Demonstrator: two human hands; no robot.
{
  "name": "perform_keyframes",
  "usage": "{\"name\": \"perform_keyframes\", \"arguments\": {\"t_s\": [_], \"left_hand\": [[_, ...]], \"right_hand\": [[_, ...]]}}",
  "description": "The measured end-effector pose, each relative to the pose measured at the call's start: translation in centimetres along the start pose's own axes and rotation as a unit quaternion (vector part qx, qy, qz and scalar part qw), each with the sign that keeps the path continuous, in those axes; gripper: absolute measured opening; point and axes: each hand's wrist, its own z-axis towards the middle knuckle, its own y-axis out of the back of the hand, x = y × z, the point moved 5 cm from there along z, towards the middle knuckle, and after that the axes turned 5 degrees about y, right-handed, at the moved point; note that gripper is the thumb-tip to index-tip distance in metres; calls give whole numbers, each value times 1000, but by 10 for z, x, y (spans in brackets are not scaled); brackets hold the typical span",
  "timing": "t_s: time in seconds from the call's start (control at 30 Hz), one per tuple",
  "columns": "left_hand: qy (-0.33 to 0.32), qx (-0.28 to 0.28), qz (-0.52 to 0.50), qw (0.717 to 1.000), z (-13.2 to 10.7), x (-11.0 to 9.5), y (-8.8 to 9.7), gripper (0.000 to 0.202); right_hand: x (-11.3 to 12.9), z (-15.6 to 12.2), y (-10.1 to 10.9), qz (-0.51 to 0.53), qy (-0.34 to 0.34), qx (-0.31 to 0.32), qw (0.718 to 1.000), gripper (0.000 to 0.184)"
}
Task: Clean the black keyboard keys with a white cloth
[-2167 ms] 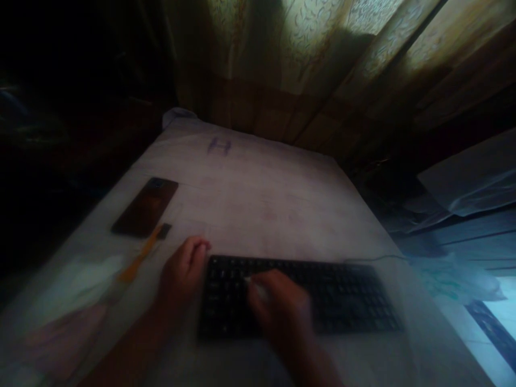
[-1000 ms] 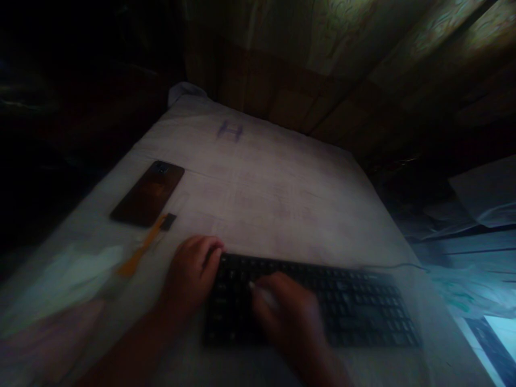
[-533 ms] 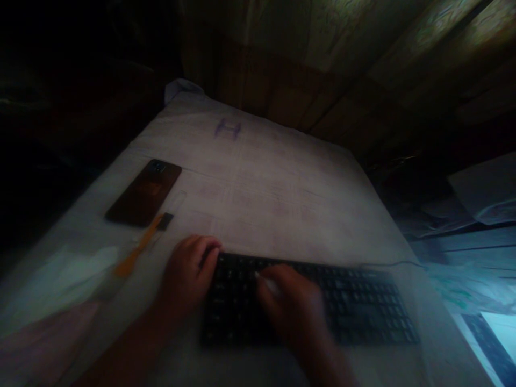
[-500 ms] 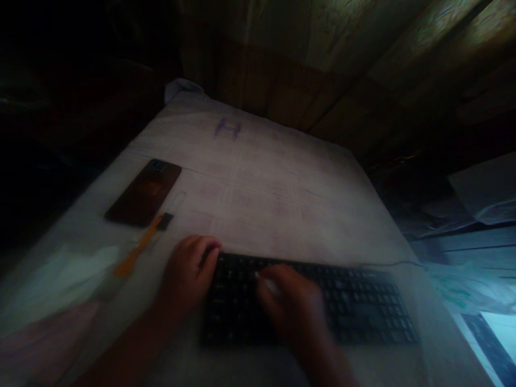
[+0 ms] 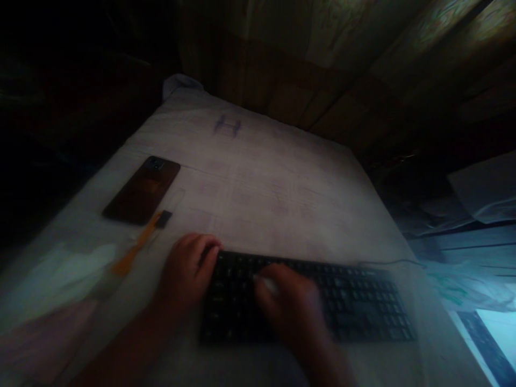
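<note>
A black computer keyboard [image 5: 363, 309] lies flat on the cloth-covered table. My left hand [image 5: 187, 269] is at its upper left corner, fingers curled and thumb along the side edge, holding it. Over the keyboard's left half, my right hand [image 5: 290, 301] is closed in a pinch. A small pale thing [image 5: 269, 285] shows between its thumb and fingers, too blurred to name. The fingertips are at the keys; whether they touch cannot be told. The hand hides the keys beneath it.
A dark phone [image 5: 143, 191] lies back down at the left. Beside it is an orange-handled tool with a dark end [image 5: 135, 252]. White crumpled material [image 5: 72, 269] and pink cloth [image 5: 52, 336] lie near left. The keyboard's cable [image 5: 391, 262] runs right across the tablecloth [image 5: 262, 172].
My right hand has shifted very slightly left over the keys, still pinched. The left hand stays at the keyboard's corner. The whole view has moved a little.
</note>
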Motion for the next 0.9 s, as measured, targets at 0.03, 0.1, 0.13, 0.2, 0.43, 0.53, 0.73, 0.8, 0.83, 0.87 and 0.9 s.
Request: {"name": "perform_keyframes", "arguments": {"t_s": [0.03, 0.1, 0.13, 0.2, 0.43, 0.53, 0.73, 0.8, 0.83, 0.87, 0.9], "left_hand": [[1, 1, 0, 1000, 0, 0, 0, 22], [6, 6, -3, 1000, 0, 0, -1, 22], [8, 6, -5, 1000, 0, 1, -1, 22], [8, 6, -6, 1000, 0, 1, -2, 22], [-13, -1, 3, 1000, 0, 0, -2, 21], [-17, -2, 1, 1000, 0, 0, -1, 20], [-16, -4, 2, 1000, 0, 0, -1, 20], [-16, -6, 3, 1000, -1, 0, 0, 20], [-16, -6, 3, 1000, -1, 0, 0, 19], [-16, -7, 3, 1000, -1, 0, 0, 19], [-15, -6, 2, 1000, -1, 0, 0, 19]], "right_hand": [[0, 1, 0, -5, 1, -6, 1000, 17], [-1, 4, -1, -15, 0, -17, 1000, 17], [-1, 4, -1, -18, 0, -20, 1000, 18], [0, 6, -1, -23, 3, -27, 999, 19], [1, 3, 0, -22, 9, -34, 999, 19], [2, 0, 1, -19, 19, -30, 999, 18], [2, -2, 0, -14, 24, -12, 1000, 18], [2, 0, -1, -19, 21, -21, 999, 18], [3, 1, -2, -22, 21, -25, 999, 18], [3, 1, -2, -24, 23, -26, 999, 18], [3, 2, -3, -24, 26, -25, 999, 18]]}}
